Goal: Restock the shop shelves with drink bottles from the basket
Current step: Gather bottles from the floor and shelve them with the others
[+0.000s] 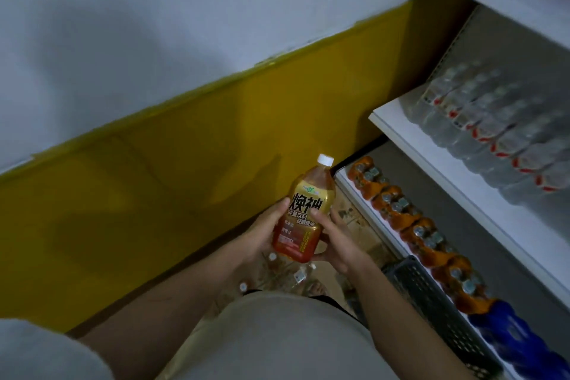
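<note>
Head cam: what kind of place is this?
Likely a small shop aisle: white shelves stocked with rows of clear bottles and orange bottles, a dark basket on the floor.

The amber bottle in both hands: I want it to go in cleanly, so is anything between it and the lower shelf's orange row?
Nothing visible does. Both hands hold the amber bottle left of the lower shelf; open floor lies between it and the orange bottles.

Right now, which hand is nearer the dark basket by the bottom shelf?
Right. The right hand grips the drink bottle on the side towards the basket, just up and left of its near corner. The left hand grips the bottle's far side.
</note>
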Available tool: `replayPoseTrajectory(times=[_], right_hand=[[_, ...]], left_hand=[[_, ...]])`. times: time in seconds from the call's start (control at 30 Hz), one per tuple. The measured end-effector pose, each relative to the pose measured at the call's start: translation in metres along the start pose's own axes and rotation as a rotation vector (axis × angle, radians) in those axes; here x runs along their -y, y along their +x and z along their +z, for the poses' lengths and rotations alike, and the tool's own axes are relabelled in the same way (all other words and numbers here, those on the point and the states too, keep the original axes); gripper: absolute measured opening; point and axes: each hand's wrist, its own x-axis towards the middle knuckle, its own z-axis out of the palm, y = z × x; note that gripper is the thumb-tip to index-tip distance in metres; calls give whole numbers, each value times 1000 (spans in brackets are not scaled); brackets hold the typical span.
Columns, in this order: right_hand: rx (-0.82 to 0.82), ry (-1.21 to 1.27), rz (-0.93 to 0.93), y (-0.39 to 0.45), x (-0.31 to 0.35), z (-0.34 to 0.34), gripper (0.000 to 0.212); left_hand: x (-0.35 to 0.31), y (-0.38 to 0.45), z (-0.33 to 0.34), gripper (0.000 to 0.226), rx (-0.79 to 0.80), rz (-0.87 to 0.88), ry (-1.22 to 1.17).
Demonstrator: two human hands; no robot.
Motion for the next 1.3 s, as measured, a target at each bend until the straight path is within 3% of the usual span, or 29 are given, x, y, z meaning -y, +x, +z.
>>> replayPoseTrajectory(times=[0.13,0.23,0.37,0.67,1.0,1.3], right_hand=[[-64,-77,-1,-24,-24,28,57],[-114,-52,-25,-38,-46,41,56],[-211,25,-28,-65,-69,59,88],[-496,150,-251,-120,-59,54,71],[-685,175,-481,-173,22,-16,84],[-739,137,-667,-239,115,-140,74]], left_hand=[[21,-20,-14,78,82,-61,46],[28,-39,-19,71,122,-93,37],[29,-58,-16,64,191,-107,85],[-2,-83,26,27,328,-13,133],[-89,-69,128,74,395,200,156],[-180,-65,276,84,485,368,167]])
